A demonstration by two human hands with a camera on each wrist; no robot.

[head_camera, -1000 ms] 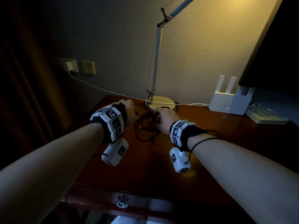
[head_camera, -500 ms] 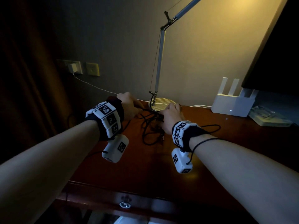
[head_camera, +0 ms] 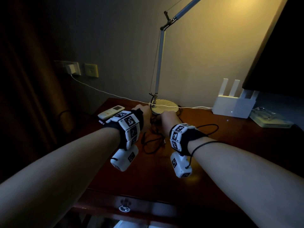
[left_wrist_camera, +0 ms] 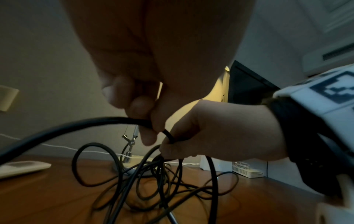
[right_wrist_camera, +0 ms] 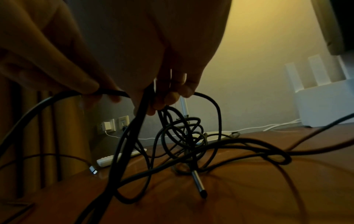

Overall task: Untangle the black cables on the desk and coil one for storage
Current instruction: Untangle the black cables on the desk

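At the left edge of the desk (head_camera: 213, 162) lies a white remote (head_camera: 111, 111), apart from the work. Just right of it the left hand (head_camera: 144, 116) is raised above the wood, its grip pinched on a black strand; the left wrist view shows the fingers (left_wrist_camera: 141, 106) curled down on a thick length that arcs away to the left. Between the hands, in front of the lamp base (head_camera: 164, 106), hangs the tangle of cables (head_camera: 154, 139), lifted at the top while its lower loops rest on the desk. The right hand (head_camera: 169, 120) is close beside the left, almost touching, and its grip is clamped on several strands at once, as the right wrist view shows, with loops spilling below its fingers (right_wrist_camera: 172, 97) and a metal plug (right_wrist_camera: 199, 184) lying on the wood beneath. One loop (head_camera: 207, 129) trails off to the right toward the router (head_camera: 233, 106). By my reading the task is at an early stage: the strands cross each other in many places, no cable is free, and no coil has been started. Left to do is separating the cables, then winding one up.
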